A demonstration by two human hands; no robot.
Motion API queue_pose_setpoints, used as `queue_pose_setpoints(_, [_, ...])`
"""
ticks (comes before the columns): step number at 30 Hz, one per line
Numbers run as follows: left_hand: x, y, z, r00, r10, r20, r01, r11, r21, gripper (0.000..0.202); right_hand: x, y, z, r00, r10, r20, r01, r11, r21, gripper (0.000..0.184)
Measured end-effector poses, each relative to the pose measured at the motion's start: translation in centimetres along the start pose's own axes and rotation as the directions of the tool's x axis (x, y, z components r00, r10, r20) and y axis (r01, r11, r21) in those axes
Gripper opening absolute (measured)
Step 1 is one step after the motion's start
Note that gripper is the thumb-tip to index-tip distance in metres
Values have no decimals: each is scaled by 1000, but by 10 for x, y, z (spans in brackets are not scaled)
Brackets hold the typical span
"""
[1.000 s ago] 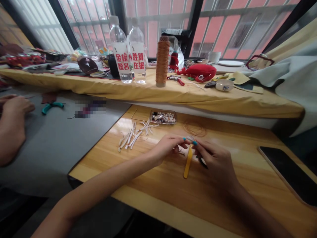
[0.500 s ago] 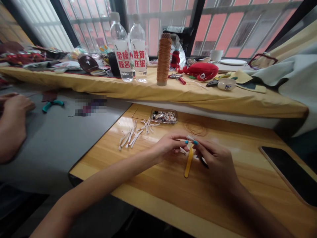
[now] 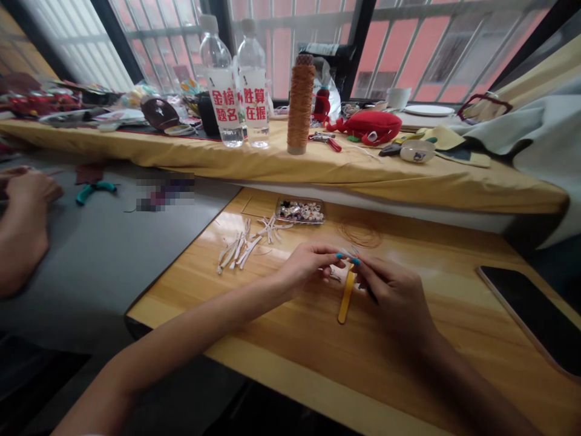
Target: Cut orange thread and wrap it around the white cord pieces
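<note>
My left hand (image 3: 308, 266) is closed in a pinch on a small white strip (image 3: 347, 254), with thumb and forefinger tips at its end. Facing it, my right hand (image 3: 393, 284) pinches the same strip, and the blue-painted nails of both hands almost meet. A yellow flat stick (image 3: 345, 300) shows just under the fingertips; its upper end is hidden by them. Something dark and slim (image 3: 370, 290) pokes out beneath my right hand, its kind unclear. Several similar white strips (image 3: 240, 248) lie in a loose pile left of my hands.
A clear box of beads (image 3: 301, 211) and a coil of thin orange cord (image 3: 361, 234) lie beyond my hands. A phone (image 3: 531, 315) rests at right. Bottles (image 3: 221, 91) and a thread spool (image 3: 300, 106) stand on the ledge. Another person's hand (image 3: 31, 184) is at left, near teal-handled pliers (image 3: 95, 191).
My fingertips have shifted slightly on the white strip, and more of it shows between them. The camera view has moved a little.
</note>
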State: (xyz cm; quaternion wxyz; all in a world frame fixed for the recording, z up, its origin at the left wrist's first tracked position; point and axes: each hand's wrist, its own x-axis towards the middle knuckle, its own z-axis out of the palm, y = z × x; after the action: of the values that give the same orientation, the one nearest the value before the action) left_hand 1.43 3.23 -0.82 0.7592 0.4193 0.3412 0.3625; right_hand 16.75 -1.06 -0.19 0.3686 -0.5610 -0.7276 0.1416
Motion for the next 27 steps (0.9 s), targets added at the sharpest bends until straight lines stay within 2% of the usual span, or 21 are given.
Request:
queue_pose_setpoints(7, [-1, 4, 3, 999, -15, -44, 13, 999, -49, 8, 0, 0, 1, 999, 14, 29, -15, 999, 31, 27])
queue_pose_setpoints(17, [-1, 5, 0, 995, 9, -102, 0, 996, 89, 19, 1, -1, 1, 999, 30, 23, -31, 998, 48, 27])
queue_pose_setpoints(23, [-2, 8, 1, 984, 54, -170, -25, 986, 167, 19, 1, -1, 0, 998, 52, 18, -53, 997, 54, 27])
queue_pose_setpoints(27, [-2, 11, 1, 983, 51, -178, -25, 989, 146, 14, 1, -1, 0, 999, 35, 32, -36, 998, 52, 25])
